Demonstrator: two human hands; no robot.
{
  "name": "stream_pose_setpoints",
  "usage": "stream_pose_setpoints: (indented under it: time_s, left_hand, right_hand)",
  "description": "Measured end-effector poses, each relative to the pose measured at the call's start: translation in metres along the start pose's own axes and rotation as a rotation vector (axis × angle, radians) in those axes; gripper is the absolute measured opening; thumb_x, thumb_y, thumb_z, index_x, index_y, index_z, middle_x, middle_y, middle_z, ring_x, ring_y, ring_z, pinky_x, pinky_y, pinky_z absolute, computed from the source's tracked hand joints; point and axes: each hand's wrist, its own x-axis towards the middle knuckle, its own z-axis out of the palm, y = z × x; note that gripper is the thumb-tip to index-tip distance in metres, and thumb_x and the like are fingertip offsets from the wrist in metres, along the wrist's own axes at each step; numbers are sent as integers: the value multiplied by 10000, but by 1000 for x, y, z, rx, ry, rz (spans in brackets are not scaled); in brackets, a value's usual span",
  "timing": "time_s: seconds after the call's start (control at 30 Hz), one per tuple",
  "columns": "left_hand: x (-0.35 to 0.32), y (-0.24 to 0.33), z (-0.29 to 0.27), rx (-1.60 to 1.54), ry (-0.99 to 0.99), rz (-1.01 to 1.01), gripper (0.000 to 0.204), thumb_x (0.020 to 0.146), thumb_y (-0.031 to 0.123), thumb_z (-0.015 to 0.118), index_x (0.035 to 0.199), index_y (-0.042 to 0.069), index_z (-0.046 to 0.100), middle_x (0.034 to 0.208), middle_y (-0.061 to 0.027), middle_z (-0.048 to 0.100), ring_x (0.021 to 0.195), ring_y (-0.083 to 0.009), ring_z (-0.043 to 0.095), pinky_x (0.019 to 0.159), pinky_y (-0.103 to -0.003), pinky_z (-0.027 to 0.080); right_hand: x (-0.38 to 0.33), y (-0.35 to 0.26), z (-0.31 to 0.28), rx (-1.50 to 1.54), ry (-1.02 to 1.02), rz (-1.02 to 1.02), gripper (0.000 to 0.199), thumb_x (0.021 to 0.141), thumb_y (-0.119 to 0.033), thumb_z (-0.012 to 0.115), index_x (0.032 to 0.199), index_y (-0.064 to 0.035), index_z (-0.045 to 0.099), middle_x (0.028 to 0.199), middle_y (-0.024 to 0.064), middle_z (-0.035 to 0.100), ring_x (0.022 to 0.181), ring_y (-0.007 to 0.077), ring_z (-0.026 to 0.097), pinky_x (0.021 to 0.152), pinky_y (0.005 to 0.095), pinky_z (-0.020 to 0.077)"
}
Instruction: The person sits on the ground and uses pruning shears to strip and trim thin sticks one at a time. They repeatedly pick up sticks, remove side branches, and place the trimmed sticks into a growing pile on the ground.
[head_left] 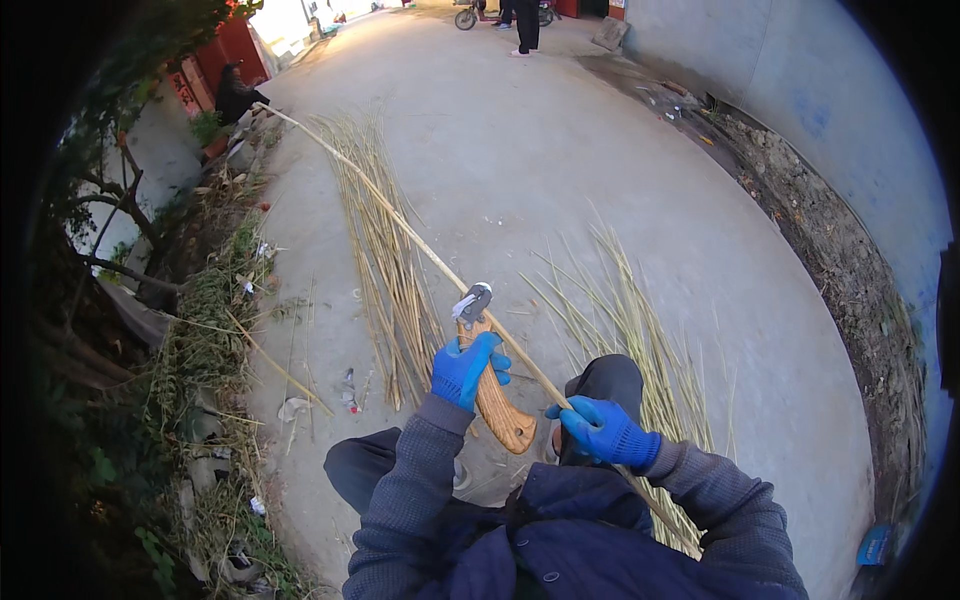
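My left hand (468, 372), in a blue glove, is closed round the curved wooden handle of a tool (503, 415) with a short dark metal head. That head lies against a long thin cane (400, 223), which slants from the far left down toward me. In a blue glove too, my right hand (605, 432) grips the same cane farther down, beside my knee. The cane's near end passes under my right forearm. Whether the metal head clasps the cane or only touches it, I cannot tell.
One bundle of dry canes (375, 255) lies ahead to the left, and a paler bundle (640, 350) lies to the right, partly under my arm. Weeds and a tree (125, 200) line the left edge. A pale wall (810, 90) bounds the right. People are farther up the concrete lane.
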Motion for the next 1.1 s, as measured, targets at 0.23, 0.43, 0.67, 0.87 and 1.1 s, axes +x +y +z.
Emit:
stream_pose_setpoints:
  time_s: [0.23,0.43,0.67,0.87,1.1]
  left_hand:
    - [-42,-40,25,56,-154,-174,335,916,230,657,1114,-39,630,810,-130,671,646,-212,653,564,-324,563]
    - [38,14,-100,-201,379,78,343,898,236,672,1131,-10,616,828,-89,647,657,-188,624,584,-302,550]
    - [37,25,-145,-128,209,121,339,907,230,660,1115,-32,607,835,-104,657,649,-187,633,563,-292,552]
    - [-7,-11,-47,-111,84,-2,323,919,214,649,1114,-40,605,823,-126,656,665,-210,650,567,-316,563]
    - [-34,-61,-46,-139,20,-106,332,908,230,660,1104,-34,620,800,-106,651,642,-196,632,565,-311,549]
  right_hand:
    - [24,10,5,45,44,27,305,1007,-273,481,1084,-41,663,633,60,572,570,110,591,558,304,494]
    - [-65,37,6,-86,-197,67,319,1003,-307,481,1083,-61,669,930,111,684,868,180,649,808,333,509]
    - [-123,57,-18,191,-296,462,383,1008,-278,522,1335,-79,531,824,54,669,655,102,638,636,257,539]
    - [4,0,14,116,-161,87,409,1026,-299,475,1333,-33,524,754,41,638,646,88,618,580,242,522]
    - [38,11,42,120,-156,121,379,1015,-346,432,1103,-47,647,650,46,570,517,119,571,510,267,495]
